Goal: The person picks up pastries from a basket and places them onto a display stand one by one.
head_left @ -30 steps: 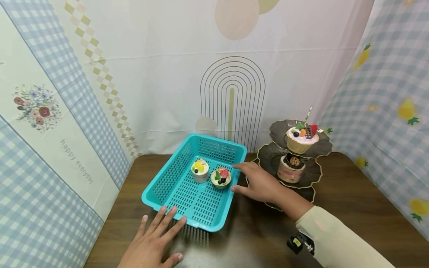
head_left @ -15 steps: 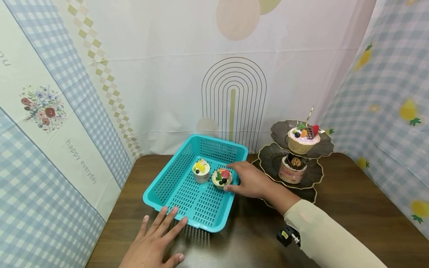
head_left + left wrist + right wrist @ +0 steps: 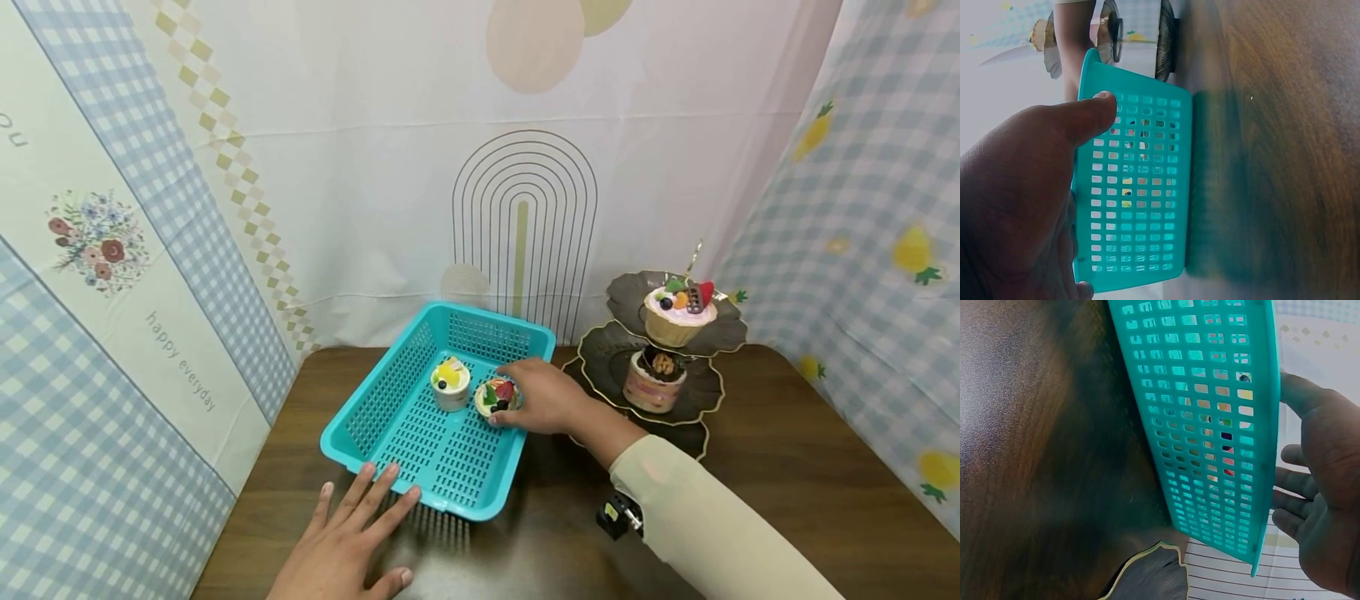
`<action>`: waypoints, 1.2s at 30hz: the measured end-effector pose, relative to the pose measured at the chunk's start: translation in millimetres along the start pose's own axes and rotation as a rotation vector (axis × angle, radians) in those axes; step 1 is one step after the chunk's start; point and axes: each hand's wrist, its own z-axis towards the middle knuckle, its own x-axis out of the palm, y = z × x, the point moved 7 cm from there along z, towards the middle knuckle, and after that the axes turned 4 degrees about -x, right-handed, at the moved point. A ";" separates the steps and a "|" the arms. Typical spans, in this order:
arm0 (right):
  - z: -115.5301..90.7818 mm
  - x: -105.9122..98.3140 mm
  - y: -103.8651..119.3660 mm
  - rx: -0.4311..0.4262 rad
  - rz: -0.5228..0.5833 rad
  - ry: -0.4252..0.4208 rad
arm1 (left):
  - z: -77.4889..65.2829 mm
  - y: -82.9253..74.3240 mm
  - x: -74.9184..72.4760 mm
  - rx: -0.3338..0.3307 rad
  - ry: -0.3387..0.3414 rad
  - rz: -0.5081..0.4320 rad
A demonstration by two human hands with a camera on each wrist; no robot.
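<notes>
My right hand (image 3: 549, 397) reaches over the right rim of a turquoise basket (image 3: 486, 510). Its thumb and fingers lie round both sides of a small fruit tart (image 3: 491, 407) topped with strawberry and dark berries; firm contact is not visible. In the right wrist view, the rim hides the fingertips. Beside the tart, a cream dessert cup (image 3: 452, 398) with yellow fruit stands upright in the basket. My left hand (image 3: 337, 533) has its fingers spread at the basket's front rim. In the left wrist view, its thumb (image 3: 1094, 115) extends in front of the perforated wall.
To the right stands a dark tiered dessert stand (image 3: 606, 367) with gold edges. Its top tier bears a fruit-topped cupcake (image 3: 675, 321), and the middle one a layered dessert cup (image 3: 652, 387) with a walnut. All stand on a brown wooden table (image 3: 765, 467), with patterned cloth behind.
My right hand has moved left from the basket's rim until its thumb and fingers lie round the fruit tart. The left hand has stayed at the front rim.
</notes>
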 end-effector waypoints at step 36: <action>37.5 33.2 -0.6 0.312 -0.368 0.318 | 1.3 -2.3 3.2 0.023 -0.057 0.038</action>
